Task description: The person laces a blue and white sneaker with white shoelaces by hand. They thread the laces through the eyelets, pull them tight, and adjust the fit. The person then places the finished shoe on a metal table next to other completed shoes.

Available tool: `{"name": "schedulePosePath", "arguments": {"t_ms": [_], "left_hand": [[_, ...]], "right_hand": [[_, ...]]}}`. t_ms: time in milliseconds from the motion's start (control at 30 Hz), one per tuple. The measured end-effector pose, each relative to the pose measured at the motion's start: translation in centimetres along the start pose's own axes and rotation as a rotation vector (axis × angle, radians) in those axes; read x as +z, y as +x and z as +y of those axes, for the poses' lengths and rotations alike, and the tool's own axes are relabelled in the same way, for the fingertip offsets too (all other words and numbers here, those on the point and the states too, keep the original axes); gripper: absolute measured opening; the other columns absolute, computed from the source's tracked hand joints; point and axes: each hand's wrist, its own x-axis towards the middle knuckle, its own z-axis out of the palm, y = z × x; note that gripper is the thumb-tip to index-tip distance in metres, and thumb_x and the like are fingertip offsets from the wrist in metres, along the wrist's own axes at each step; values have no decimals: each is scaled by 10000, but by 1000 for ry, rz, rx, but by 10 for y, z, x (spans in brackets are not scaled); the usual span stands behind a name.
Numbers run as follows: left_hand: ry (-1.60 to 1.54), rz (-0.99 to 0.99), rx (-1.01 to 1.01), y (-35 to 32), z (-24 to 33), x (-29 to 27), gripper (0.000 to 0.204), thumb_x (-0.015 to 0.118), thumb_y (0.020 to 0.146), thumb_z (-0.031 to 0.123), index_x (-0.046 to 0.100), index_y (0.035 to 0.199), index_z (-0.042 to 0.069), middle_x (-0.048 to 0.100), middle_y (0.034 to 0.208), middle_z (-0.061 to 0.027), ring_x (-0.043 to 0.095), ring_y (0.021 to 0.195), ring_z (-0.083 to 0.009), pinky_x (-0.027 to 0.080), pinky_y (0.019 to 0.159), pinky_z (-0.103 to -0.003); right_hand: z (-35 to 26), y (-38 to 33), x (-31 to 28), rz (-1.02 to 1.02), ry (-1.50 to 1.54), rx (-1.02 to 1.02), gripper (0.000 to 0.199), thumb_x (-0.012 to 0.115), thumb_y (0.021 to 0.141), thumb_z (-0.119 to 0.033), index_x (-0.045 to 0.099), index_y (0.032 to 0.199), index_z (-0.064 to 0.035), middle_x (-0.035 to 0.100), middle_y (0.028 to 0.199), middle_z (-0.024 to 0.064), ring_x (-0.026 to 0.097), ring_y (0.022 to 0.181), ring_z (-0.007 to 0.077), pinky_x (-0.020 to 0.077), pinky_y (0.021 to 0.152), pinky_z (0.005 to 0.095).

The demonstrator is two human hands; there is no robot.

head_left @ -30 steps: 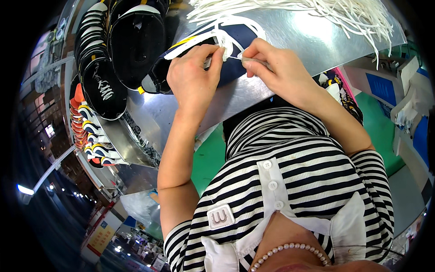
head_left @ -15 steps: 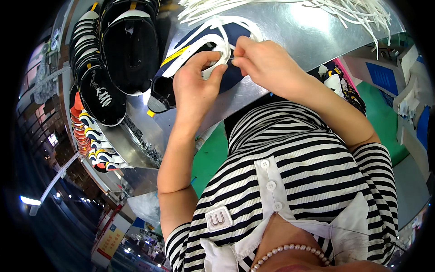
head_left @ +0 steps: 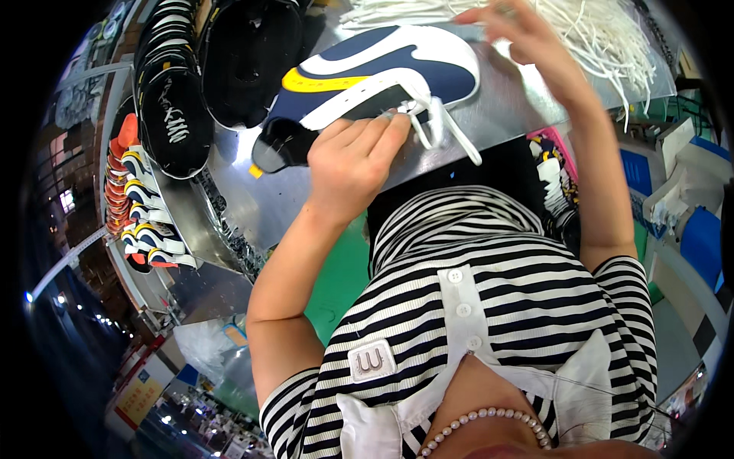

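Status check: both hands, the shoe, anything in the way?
Left hand gripping shoe upper at its opening. Right hand open, near loose white laces. Upper on its side, toe right; lace end trailing beside it.

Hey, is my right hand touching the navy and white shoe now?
Apart. The head view shows bare metal tabletop in the gap between your right hand and the rounded toe of the navy and white shoe.

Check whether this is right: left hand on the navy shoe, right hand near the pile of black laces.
The laces are white, not black, as the head view shows; the left hand is on the navy shoe, the right hand near them.
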Motion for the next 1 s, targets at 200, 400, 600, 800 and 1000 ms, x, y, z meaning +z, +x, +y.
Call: {"name": "schedulePosePath", "arguments": {"t_ms": [200,400,600,800,1000], "left_hand": [[-830,-372,-854,-6,-31,-24,400,647,945,237,583,1266,8,615,1207,-78,536,1123,-157,446,944,-283],[-1138,-821,-1237,26,-41,-27,666,592,923,539,561,1346,27,529,1392,-159,434,1320,-258,271,1125,-361],[-1256,-626,-1214,20,-39,3,223,741,837,302,728,881,84,602,779,37,489,748,-67,393,767,-227],[-702,-263,-891,-1,-41,24,247,679,802,272,746,923,68,717,817,-99,667,736,-269,523,728,-328],[-1056,-253,-1005,5,-32,15,215,712,858,215,727,945,19,704,848,-68,633,774,-134,487,745,-275]], "right_hand": [[3,8,61,77,67,-35,394,808,793,-253,548,1018,-61,586,910,4,540,837,81,446,738,226],[7,4,80,136,112,-25,302,780,826,-156,555,1007,-68,574,877,-20,526,824,67,433,722,206],[6,-4,81,109,200,99,222,733,870,-124,560,993,-57,567,868,-34,498,783,42,411,702,192],[-2,-8,78,114,212,308,254,735,873,-175,564,1013,-51,613,896,14,551,782,76,427,687,217],[0,-7,78,19,121,317,290,734,878,-260,561,1044,-96,606,828,-8,535,705,54,388,584,219]]}}
